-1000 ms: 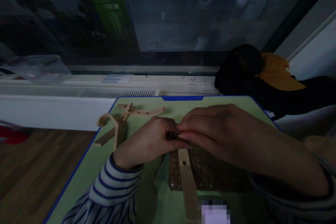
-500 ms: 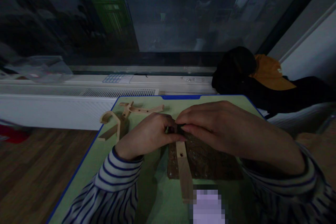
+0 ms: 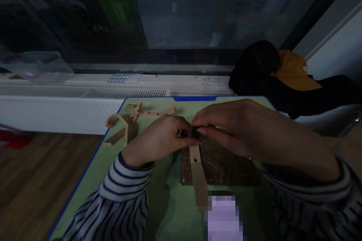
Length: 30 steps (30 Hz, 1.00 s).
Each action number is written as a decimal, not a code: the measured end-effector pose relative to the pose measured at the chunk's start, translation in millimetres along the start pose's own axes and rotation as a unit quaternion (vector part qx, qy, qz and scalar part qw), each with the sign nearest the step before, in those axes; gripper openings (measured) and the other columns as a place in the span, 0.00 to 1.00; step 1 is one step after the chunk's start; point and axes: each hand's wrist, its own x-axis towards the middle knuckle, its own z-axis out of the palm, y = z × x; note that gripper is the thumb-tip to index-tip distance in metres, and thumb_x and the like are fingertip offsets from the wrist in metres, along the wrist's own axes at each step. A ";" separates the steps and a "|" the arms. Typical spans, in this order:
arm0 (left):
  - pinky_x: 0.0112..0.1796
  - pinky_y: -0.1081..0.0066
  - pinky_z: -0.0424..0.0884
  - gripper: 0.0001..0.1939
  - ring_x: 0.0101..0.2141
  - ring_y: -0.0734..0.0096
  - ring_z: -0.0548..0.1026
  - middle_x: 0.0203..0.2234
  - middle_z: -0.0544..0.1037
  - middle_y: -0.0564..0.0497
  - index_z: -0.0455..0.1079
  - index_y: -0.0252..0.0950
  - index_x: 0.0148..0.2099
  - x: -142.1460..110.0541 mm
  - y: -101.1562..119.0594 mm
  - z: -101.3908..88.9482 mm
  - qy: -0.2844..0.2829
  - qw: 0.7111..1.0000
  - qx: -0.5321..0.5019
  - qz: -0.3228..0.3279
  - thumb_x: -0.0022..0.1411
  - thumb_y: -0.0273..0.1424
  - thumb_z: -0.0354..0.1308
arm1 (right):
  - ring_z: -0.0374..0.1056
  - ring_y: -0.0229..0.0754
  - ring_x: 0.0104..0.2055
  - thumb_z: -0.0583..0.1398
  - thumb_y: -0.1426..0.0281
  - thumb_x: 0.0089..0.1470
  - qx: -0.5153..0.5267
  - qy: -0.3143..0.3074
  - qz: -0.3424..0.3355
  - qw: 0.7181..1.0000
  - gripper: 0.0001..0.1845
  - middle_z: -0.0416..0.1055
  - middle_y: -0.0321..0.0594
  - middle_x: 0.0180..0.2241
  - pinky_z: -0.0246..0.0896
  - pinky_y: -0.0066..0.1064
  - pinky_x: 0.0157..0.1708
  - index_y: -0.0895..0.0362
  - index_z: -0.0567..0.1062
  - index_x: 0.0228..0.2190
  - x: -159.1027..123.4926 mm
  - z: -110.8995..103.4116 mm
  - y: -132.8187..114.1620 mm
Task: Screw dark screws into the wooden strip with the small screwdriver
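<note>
My left hand (image 3: 162,137) is closed round the far end of a flat wooden piece (image 3: 200,186) with a small hole. The piece lies over a brown, scuffed board (image 3: 223,163), its near end reaching past the board's edge. From the other side, my right hand (image 3: 240,128) pinches a small dark piece (image 3: 195,131) between thumb and fingers, against the wood's far end. What this dark piece is I cannot make out. The fingertips of both hands meet there and hide that end of the wood.
Several pale wooden parts, among them a curved hook-like one (image 3: 126,130) and a strip with holes (image 3: 151,113), lie at the green table's (image 3: 158,211) far left. A pixelated patch covers something at the near edge. Beyond are a radiator (image 3: 56,113), a clear plastic box (image 3: 39,67) and caps (image 3: 295,69).
The view has tilted slightly downward, so everything sits a little higher. Both hands keep nearly the same hold, and the right fingers have shifted only slightly at the wood's far end.
</note>
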 end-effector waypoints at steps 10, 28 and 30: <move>0.29 0.75 0.64 0.12 0.27 0.73 0.75 0.27 0.79 0.52 0.76 0.35 0.34 0.4 -4.9 3.5 0.022 1.000 -0.014 0.016 0.58 0.38 0.58 | 0.67 0.35 0.32 0.55 0.71 0.57 -0.021 0.016 -0.006 1.000 0.08 0.72 0.30 0.33 0.53 0.27 0.29 0.53 0.71 0.39 1.1 1.2 2.9; 0.32 0.72 0.67 0.13 0.28 0.72 0.74 0.27 0.77 0.53 0.73 0.35 0.35 -0.4 -5.3 2.4 0.022 0.999 -0.049 -0.011 0.56 0.40 0.59 | 0.67 0.36 0.38 0.53 0.72 0.58 0.015 -0.012 -0.027 0.999 0.12 0.71 0.33 0.39 0.56 0.28 0.38 0.53 0.70 0.44 3.8 1.6 6.2; 0.33 0.72 0.67 0.12 0.28 0.72 0.74 0.27 0.77 0.53 0.73 0.35 0.35 -0.7 -5.2 2.6 0.027 0.998 -0.053 -0.013 0.56 0.40 0.59 | 0.67 0.36 0.38 0.52 0.71 0.58 0.016 -0.015 -0.023 0.999 0.12 0.71 0.32 0.38 0.56 0.28 0.37 0.53 0.70 0.43 4.1 1.2 6.5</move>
